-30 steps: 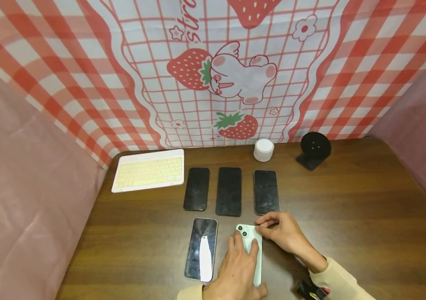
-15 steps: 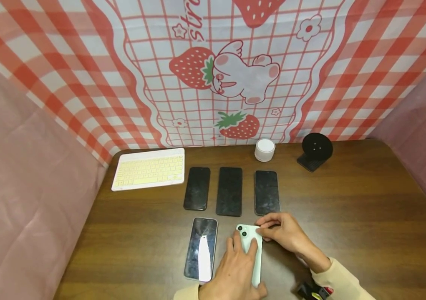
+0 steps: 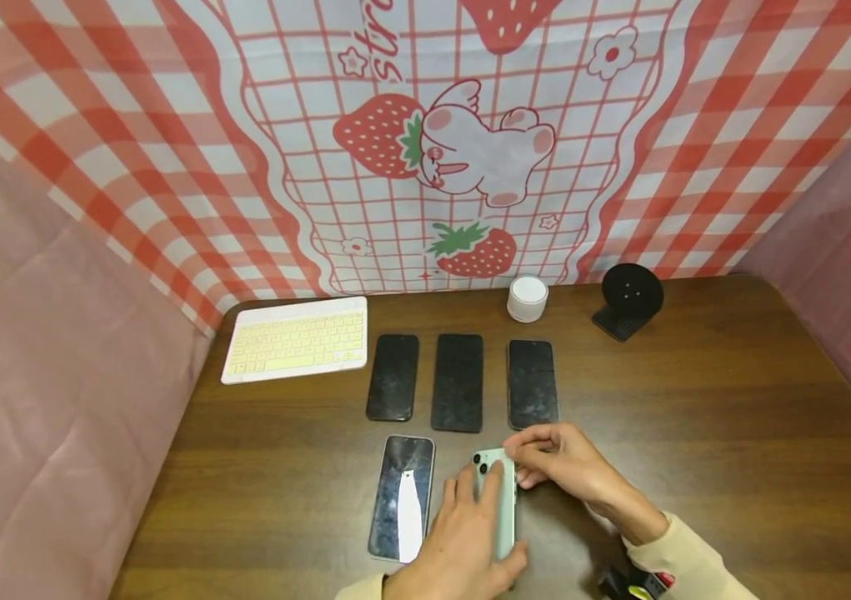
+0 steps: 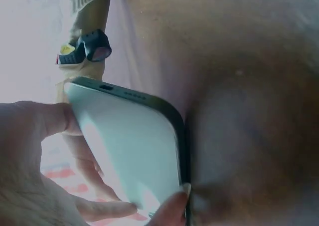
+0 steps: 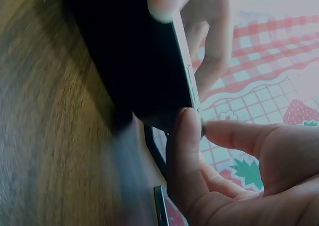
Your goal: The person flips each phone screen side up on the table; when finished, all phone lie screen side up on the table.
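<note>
A mint-green smartphone (image 3: 506, 521) stands tilted over the table, right long edge raised, its back with two camera lenses up and to the left. My left hand (image 3: 463, 529) holds it, fingers across the back; in the left wrist view the thumb is at one side of the phone (image 4: 132, 141) and a fingertip at the opposite edge. My right hand (image 3: 571, 467) pinches its top right corner. The right wrist view shows the dark screen side (image 5: 139, 61), with my right hand's thumb and a finger (image 5: 187, 131) at the corner. Part of the camera area is hidden by fingers.
Left of my hands lies a smartphone (image 3: 387, 500), screen up and reflecting light. Behind it lie three dark phones (image 3: 392, 377) (image 3: 458, 383) (image 3: 533, 383). Further back are a white keyboard (image 3: 296, 342), a white cylinder (image 3: 528, 300) and a black round-headed stand (image 3: 628, 300). A patterned cloth (image 3: 470, 242) hangs behind.
The green phone lay flat with its back up; its right edge has now lifted and it leans left. My left fingers have shifted on its back, and the right hand has moved slightly left with the corner.
</note>
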A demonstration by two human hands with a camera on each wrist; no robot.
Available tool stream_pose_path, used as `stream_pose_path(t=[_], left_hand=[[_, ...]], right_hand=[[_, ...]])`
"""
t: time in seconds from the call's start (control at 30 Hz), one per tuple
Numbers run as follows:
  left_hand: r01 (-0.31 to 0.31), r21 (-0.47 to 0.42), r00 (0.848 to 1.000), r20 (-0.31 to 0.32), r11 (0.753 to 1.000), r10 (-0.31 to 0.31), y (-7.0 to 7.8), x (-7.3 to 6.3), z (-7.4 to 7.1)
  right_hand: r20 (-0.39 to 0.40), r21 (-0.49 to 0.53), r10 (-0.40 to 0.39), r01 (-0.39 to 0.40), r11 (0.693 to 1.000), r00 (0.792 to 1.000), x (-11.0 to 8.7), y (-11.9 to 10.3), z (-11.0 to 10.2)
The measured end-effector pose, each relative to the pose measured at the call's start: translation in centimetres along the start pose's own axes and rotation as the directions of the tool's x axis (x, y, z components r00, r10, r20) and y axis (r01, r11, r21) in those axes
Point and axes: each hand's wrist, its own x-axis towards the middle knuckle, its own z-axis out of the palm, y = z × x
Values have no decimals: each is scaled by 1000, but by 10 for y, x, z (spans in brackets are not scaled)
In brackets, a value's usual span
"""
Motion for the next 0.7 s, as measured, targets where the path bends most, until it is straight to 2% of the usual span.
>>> stream_pose_path(t=[0.13, 0.27, 0.47, 0.6, 0.7], left_hand=[[15, -78, 1000, 9, 997, -15, -5, 2, -5], [38, -145, 999, 32, 989, -34, -9, 3, -9], [30, -183, 999, 22, 983, -26, -12, 2, -9], [14, -209, 1000, 11, 978, -12, -13, 2, -10], [-12, -277, 1000, 7, 961, 15, -15, 3, -12]], right_hand=[[42, 103, 4, -8, 995, 999, -2, 1, 0], [69, 144, 5, -15, 989, 998, -2, 2, 0], [85, 137, 6, -18, 990, 996, -1, 3, 4], [86, 96, 27, -35, 995, 996, -1, 4, 9], [87, 67, 43, -49, 997, 995, -1, 6, 11]])
